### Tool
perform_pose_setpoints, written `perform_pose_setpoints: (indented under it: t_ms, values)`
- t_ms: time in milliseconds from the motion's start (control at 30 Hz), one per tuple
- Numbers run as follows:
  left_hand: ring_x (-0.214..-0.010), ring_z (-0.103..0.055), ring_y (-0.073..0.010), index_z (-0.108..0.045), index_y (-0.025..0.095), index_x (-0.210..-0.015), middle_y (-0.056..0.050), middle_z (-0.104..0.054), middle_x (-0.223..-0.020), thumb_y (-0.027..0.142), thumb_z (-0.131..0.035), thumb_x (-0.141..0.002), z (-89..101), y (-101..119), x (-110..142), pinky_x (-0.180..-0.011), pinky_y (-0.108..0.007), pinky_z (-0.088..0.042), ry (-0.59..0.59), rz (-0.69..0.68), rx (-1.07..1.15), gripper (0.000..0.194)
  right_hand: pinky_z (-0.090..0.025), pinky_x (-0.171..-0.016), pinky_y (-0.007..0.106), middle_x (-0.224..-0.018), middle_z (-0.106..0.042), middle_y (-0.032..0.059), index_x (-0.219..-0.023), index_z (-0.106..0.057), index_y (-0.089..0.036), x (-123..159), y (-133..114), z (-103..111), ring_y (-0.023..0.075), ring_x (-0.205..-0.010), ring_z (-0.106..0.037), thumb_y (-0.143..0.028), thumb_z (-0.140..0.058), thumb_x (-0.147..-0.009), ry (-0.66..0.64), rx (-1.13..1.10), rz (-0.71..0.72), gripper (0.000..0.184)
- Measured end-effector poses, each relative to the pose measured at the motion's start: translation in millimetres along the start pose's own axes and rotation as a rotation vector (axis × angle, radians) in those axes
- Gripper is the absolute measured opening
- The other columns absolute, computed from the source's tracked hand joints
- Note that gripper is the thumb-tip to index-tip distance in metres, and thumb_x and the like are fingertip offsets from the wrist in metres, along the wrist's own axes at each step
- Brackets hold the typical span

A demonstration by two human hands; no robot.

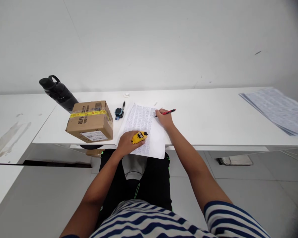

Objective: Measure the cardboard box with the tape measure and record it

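Observation:
A printed sheet of paper (142,127) lies on the white desk (208,115), its near edge hanging over the desk's front. My right hand (164,118) grips a red pen (167,112) with its tip on the upper right part of the sheet. My left hand (126,142) rests on the sheet's lower left and is closed round a small yellow object (139,136), maybe a correction tape or tape measure.
A taped cardboard box (90,121) sits left of the sheet, with a black bottle (57,92) behind it. A blue smartwatch (118,113) and a dark pen (123,107) lie between box and paper. A stack of printed papers (278,109) lies far right.

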State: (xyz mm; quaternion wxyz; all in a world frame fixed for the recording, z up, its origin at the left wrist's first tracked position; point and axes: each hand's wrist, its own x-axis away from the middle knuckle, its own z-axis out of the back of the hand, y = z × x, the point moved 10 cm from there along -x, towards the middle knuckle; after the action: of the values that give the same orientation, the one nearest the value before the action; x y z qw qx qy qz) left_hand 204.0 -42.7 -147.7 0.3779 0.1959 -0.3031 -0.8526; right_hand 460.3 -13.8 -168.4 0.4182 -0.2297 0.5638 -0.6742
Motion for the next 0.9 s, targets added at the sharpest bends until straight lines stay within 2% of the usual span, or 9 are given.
perform_pose_setpoints:
  t_ms: [100,333,600,767,900]
  values:
    - [-0.109,-0.067,-0.0277,-0.064,0.022,-0.124,-0.007,-0.072,-0.120,0.058,-0.069,-0.081,-0.5,-1.2,-0.2,-0.094,-0.041,-0.051,-0.002,0.010,0.004,0.056,-0.032,-0.061,0.030,-0.057,-0.035,-0.0052,-0.057,-0.033,-0.024,0.6,-0.8,3.4,0.0129,-0.060,-0.036,-0.036,-0.056,-0.082,0.035,0.004,0.008,0.036]
    - [-0.108,-0.067,-0.0274,-0.064,0.022,-0.124,-0.007,-0.072,-0.118,0.057,-0.069,-0.082,-0.3,0.3,0.2,-0.093,-0.040,-0.052,-0.012,0.008,0.008,0.055,-0.032,-0.061,0.029,-0.058,-0.037,-0.0048,-0.058,-0.034,-0.024,1.1,-1.4,0.7,0.0131,-0.061,-0.037,-0.038,-0.057,-0.082,0.005,0.012,-0.005,0.035]
    - [-0.111,-0.066,-0.0279,-0.063,0.021,-0.124,-0.007,-0.071,-0.121,0.055,-0.070,-0.082,-0.8,0.5,0.2,-0.096,-0.041,-0.050,-0.009,0.014,0.007,0.055,-0.029,-0.060,0.030,-0.058,-0.029,-0.0056,-0.057,-0.028,-0.024,1.3,-1.9,7.5,0.0121,-0.059,-0.031,-0.036,-0.056,-0.081,0.064,0.006,-0.009,0.038]
    - [-0.110,-0.067,-0.0285,-0.063,0.022,-0.122,-0.007,-0.071,-0.121,0.055,-0.070,-0.082,-0.1,2.7,0.6,-0.096,-0.042,-0.050,-0.006,0.010,0.006,0.053,-0.029,-0.059,0.031,-0.057,-0.027,-0.0058,-0.057,-0.028,-0.025,2.0,-2.0,4.9,0.0123,-0.059,-0.029,-0.034,-0.056,-0.080,0.021,-0.013,-0.022,0.038]
    - [-0.109,-0.067,-0.0284,-0.064,0.020,-0.123,-0.007,-0.072,-0.121,0.053,-0.070,-0.083,0.5,4.3,1.0,-0.096,-0.043,-0.051,0.003,-0.010,0.011,0.052,-0.031,-0.060,0.031,-0.057,-0.028,-0.0050,-0.056,-0.028,-0.025,3.6,-3.1,7.1,0.0126,-0.060,-0.031,-0.033,-0.055,-0.080,0.035,-0.013,-0.033,0.037]
